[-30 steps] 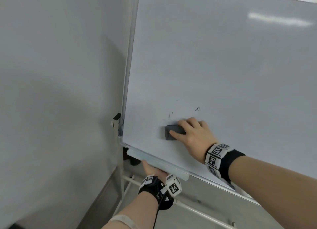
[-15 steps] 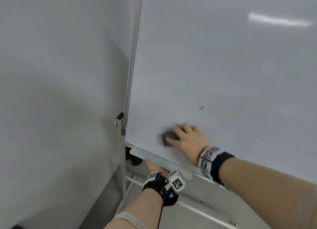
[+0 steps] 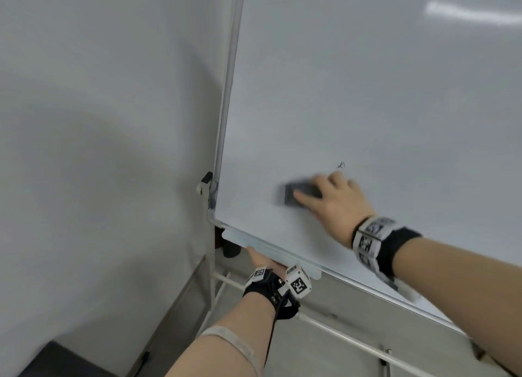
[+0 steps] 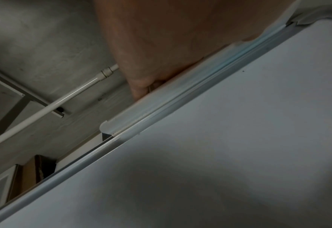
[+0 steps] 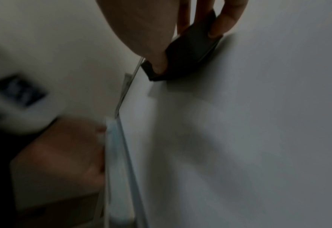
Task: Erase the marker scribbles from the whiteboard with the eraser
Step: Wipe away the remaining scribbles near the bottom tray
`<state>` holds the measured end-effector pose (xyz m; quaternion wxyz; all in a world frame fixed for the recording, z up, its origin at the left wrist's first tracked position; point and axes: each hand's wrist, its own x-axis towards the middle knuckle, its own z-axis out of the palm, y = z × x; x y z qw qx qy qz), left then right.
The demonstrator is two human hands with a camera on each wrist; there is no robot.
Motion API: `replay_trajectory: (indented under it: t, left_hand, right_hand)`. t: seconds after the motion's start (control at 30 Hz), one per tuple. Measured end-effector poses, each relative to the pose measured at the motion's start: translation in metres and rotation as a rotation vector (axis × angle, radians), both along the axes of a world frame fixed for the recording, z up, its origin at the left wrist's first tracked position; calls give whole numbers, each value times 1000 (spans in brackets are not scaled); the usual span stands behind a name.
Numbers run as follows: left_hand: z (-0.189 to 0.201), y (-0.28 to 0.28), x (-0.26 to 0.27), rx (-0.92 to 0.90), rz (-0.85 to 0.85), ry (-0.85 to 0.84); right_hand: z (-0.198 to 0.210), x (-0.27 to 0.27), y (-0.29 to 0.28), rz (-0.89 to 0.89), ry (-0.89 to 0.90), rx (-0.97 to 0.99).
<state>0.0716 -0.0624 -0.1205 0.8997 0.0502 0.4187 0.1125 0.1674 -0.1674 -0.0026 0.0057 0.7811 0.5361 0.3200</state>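
Observation:
The whiteboard (image 3: 367,94) tilts on its stand, nearly all white. One small black scribble (image 3: 341,165) is left near its lower left part. My right hand (image 3: 330,198) grips the dark grey eraser (image 3: 295,195) and presses it flat on the board, just below and left of that scribble. In the right wrist view thumb and fingers pinch the eraser (image 5: 188,57) by its sides. My left hand (image 3: 265,259) holds the pale marker tray (image 3: 254,242) from underneath; in the left wrist view its fingers (image 4: 141,91) disappear under the tray (image 4: 161,111).
A plain grey wall (image 3: 99,122) stands left of the board. Below are the stand's white crossbar (image 3: 339,334) and the grey floor. A clamp (image 3: 204,183) sits on the board's left frame. A dark object (image 3: 231,249) lies under the board's corner.
The faint mark left of the eraser is gone. The eraser swept down and left, then back up to the right, and now blurs with motion. My left hand has stayed under the tray.

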Motion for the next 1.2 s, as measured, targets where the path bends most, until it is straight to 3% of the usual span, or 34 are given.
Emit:
replay_trajectory:
  t: [0.1, 0.27, 0.33, 0.4, 0.5, 0.57, 0.67, 0.8, 0.87, 1.2]
  left_hand:
    - [7, 0, -2, 16, -17, 15]
    - [10, -2, 0, 7, -95, 55]
    - [11, -2, 0, 5, -80, 60]
    - [11, -3, 0, -15, -68, 61]
    - [14, -2, 0, -21, -72, 37]
    - [10, -1, 0, -29, -58, 20]
    - [3, -1, -2, -52, -23, 4]
    - [0, 0, 3, -85, -20, -23]
    - [0, 0, 2, -68, -15, -28]
    - [-18, 1, 7, -96, -5, -103]
  right_hand:
    - [-12, 5, -23, -10, 12, -101]
    - [67, 28, -18, -34, 2, 199]
    - [80, 31, -16, -58, 16, 298]
    - [60, 27, -17, -56, 23, 303]
    - [-3, 12, -26, 4, 10, 25]
    - [-18, 9, -35, 31, -19, -119]
    - [9, 20, -35, 55, -61, -66]
    - [74, 35, -19, -15, -14, 238]
    - [83, 36, -13, -29, -5, 294]
    - [-33, 5, -19, 30, 118, 79]
